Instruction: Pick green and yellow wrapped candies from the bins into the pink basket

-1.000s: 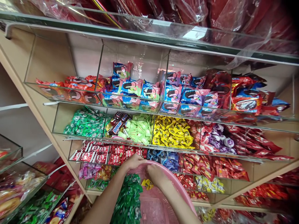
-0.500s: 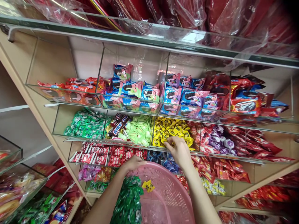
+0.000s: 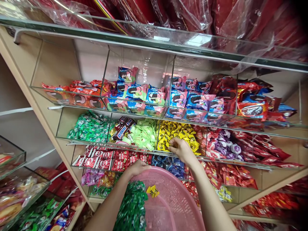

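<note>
My left hand (image 3: pixel 137 169) grips the rim of a pink perforated basket (image 3: pixel 178 189). Inside the basket, green-wrapped candies (image 3: pixel 132 205) are heaped at the left, with a few yellow-wrapped ones (image 3: pixel 153 191) beside them. My right hand (image 3: pixel 179 149) reaches over the front edge of a glass shelf compartment, its curled fingers at the yellow candies (image 3: pixel 178 131). Whether those fingers hold a candy is too small to tell. Just left of that compartment lie light green packets (image 3: pixel 144 133) and Snickers bars (image 3: pixel 122 131).
Packaged cookies (image 3: pixel 197 99) fill the shelf above. Green candies (image 3: pixel 91 128) lie at the left and purple and red ones (image 3: pixel 227 144) at the right. A glass shelf edge (image 3: pixel 144 149) runs under my right hand. Lower shelves hold red packets (image 3: pixel 96 157) and blue candies (image 3: pixel 168 163).
My right hand has shifted slightly up and left over the yellow candies. My left hand and the basket have barely moved.
</note>
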A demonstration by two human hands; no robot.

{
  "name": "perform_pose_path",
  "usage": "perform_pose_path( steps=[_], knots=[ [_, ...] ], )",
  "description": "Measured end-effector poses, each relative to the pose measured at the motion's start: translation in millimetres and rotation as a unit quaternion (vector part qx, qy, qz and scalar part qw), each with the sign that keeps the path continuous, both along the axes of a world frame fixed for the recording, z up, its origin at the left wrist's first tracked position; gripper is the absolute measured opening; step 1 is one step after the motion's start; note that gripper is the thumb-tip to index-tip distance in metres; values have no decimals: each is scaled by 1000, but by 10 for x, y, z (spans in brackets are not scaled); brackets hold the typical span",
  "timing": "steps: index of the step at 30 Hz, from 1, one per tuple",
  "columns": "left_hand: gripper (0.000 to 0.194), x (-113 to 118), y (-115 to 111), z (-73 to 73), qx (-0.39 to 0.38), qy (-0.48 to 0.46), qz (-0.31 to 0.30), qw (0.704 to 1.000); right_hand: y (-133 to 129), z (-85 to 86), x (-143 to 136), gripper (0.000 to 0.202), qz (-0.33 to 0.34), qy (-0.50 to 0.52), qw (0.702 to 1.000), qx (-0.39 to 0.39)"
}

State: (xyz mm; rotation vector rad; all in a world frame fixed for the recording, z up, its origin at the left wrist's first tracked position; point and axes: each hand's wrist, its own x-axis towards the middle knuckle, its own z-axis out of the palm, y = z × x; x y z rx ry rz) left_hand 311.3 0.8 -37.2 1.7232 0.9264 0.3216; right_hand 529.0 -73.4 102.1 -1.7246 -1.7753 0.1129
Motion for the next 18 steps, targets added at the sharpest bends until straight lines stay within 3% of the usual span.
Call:
perform_pose_path(
  steps=[7,10,12,14,16,18],
  knots=[
    [52,-7,24,-34,22,5,-1,1000,-389,251,-190,23,6,74,988,133],
    [53,-2,34,-39,21,5,-9,1000,-617,281,-345,22,100,118,986,59],
    [53,2,34,-32,27,2,-16,1000,-680,141,-452,20,187,129,973,-44],
    [53,5,29,-21,40,-5,-21,999,-647,-136,-542,17,251,123,949,-147],
    [53,6,17,-6,43,-9,-23,999,-551,-488,-607,13,273,98,929,-231],
    [53,5,3,9,35,-4,-18,999,-451,-813,-652,12,239,35,929,-282]
  ],
)
